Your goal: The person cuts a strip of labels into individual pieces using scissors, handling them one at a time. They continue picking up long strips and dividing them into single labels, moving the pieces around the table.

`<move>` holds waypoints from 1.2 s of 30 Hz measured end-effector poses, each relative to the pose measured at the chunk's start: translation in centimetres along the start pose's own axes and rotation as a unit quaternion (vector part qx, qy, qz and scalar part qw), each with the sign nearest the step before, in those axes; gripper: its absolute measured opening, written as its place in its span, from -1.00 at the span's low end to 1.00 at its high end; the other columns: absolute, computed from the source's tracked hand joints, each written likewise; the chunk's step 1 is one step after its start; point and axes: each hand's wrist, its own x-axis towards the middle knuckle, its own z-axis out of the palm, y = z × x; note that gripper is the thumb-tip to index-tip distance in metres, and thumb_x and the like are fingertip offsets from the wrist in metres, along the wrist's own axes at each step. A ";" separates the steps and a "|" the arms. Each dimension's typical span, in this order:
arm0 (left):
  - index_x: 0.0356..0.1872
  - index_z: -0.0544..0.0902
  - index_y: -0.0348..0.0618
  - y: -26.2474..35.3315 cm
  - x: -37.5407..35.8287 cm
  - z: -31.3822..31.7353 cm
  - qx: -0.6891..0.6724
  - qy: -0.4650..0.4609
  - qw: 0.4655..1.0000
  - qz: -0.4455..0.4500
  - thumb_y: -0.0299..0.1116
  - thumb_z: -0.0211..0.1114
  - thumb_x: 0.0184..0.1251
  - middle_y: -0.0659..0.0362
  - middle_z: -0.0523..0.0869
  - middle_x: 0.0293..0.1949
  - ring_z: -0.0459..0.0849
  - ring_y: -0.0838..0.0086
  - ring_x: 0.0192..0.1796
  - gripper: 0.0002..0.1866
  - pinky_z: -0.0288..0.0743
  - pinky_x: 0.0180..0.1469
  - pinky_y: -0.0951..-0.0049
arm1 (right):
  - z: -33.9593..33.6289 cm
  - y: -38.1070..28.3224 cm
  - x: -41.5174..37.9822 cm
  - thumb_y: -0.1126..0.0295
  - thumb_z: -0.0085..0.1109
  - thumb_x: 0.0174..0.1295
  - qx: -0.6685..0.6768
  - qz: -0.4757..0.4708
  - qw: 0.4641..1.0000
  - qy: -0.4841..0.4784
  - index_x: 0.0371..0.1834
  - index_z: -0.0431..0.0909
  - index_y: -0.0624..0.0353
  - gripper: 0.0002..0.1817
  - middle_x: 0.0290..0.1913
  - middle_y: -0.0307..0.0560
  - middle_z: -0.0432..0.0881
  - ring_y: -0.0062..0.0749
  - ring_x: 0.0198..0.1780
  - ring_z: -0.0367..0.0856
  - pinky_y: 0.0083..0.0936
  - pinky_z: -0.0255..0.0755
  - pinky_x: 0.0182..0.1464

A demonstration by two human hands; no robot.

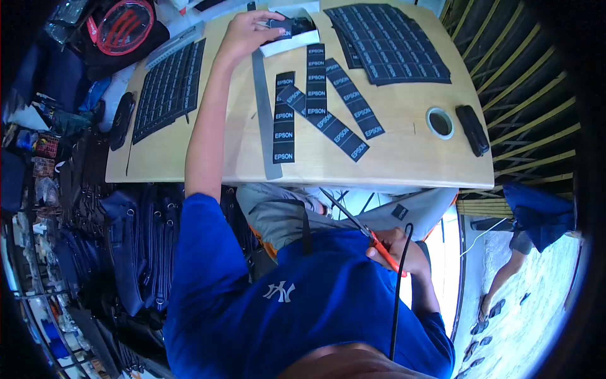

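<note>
My left hand (247, 33) reaches to the far side of the table. Its fingers and thumb are closed on a small black EPSON label (282, 28) over an open white box (291, 43); dark pieces show inside the box. My right hand (407, 251) is near my lap, wrapped round the red handles of a pair of scissors (381, 247). The blades point up and left, toward the table edge. Several EPSON label strips (284, 135) lie on the table between my hands, some overlapping. A single cut label (399, 212) rests on my trouser leg.
A long metal ruler (262, 117) lies beside the strips. Stacked label sheets (398, 47) sit at back right, more sheets (165, 95) at left. A tape roll (449, 131) and black case (472, 131) are near the right edge. Dark bags (129, 252) hang at left.
</note>
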 end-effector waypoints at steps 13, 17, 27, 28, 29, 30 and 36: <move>-0.05 0.62 -0.17 1.3 -2.6 3.6 0.270 0.022 0.950 0.154 -0.15 0.41 0.03 -0.04 0.61 -0.05 0.58 0.12 0.01 -0.53 0.42 0.11 0.29 | 0.9 1.1 -0.1 0.06 0.13 0.26 -0.015 -0.023 0.999 0.028 -0.59 0.47 0.23 -0.55 -0.70 -0.21 0.41 -0.55 -0.67 0.37 -0.55 0.21 -0.61; -0.03 0.61 -0.18 4.3 -7.7 7.0 0.205 -0.080 0.975 0.032 -0.12 0.42 0.04 0.01 0.60 -0.01 0.58 0.21 0.02 -0.50 0.44 0.11 0.32 | 1.2 0.0 0.8 -0.04 0.16 0.21 0.053 0.006 0.998 0.032 -0.65 0.33 0.29 -0.43 -0.73 -0.08 0.23 -0.37 -0.64 0.17 -0.35 0.13 -0.54; 0.06 0.45 -0.52 5.4 -7.6 12.0 0.225 -0.069 0.965 0.112 0.05 0.28 0.14 -0.22 0.44 0.15 0.42 0.05 0.21 -0.27 0.28 0.26 0.20 | 1.6 -0.8 1.1 0.02 0.19 0.21 0.071 0.012 0.996 0.043 -0.59 0.34 0.28 -0.49 -0.72 -0.07 0.23 -0.36 -0.64 0.18 -0.35 0.13 -0.53; 0.06 0.45 -0.52 5.0 -7.5 12.6 0.223 -0.070 0.966 0.115 0.05 0.28 0.14 -0.22 0.44 0.15 0.42 0.05 0.21 -0.27 0.28 0.26 0.20 | 1.9 -0.7 1.0 0.02 0.19 0.21 0.062 -0.003 0.997 0.053 -0.58 0.34 0.28 -0.49 -0.72 -0.06 0.24 -0.36 -0.63 0.18 -0.35 0.14 -0.53; 0.05 0.45 -0.52 4.1 -7.6 13.5 0.274 -0.078 0.951 0.119 0.06 0.28 0.14 -0.23 0.44 0.15 0.42 0.04 0.22 -0.26 0.23 0.27 0.15 | 2.1 -0.6 0.9 0.03 0.19 0.21 0.053 -0.016 0.996 0.065 -0.58 0.35 0.29 -0.49 -0.71 -0.06 0.24 -0.36 -0.63 0.19 -0.35 0.14 -0.52; 0.05 0.45 -0.53 4.3 -7.5 14.1 0.324 -0.086 0.934 0.125 0.07 0.28 0.13 -0.24 0.44 0.15 0.41 0.03 0.23 -0.26 0.19 0.27 0.09 | 2.1 -0.6 0.9 0.03 0.19 0.21 0.053 -0.013 0.996 0.071 -0.58 0.35 0.29 -0.49 -0.71 -0.06 0.24 -0.36 -0.63 0.19 -0.35 0.14 -0.52; 0.03 0.57 -0.31 5.6 -8.6 15.3 0.272 -0.098 0.954 0.081 -0.10 0.21 0.25 -0.03 0.51 0.18 0.45 0.25 0.22 -0.52 -0.08 0.31 0.08 | 2.4 0.3 0.4 0.05 0.18 0.22 0.085 -0.033 0.991 0.098 -0.56 0.35 0.26 -0.52 -0.72 -0.07 0.23 -0.38 -0.63 0.19 -0.36 0.16 -0.53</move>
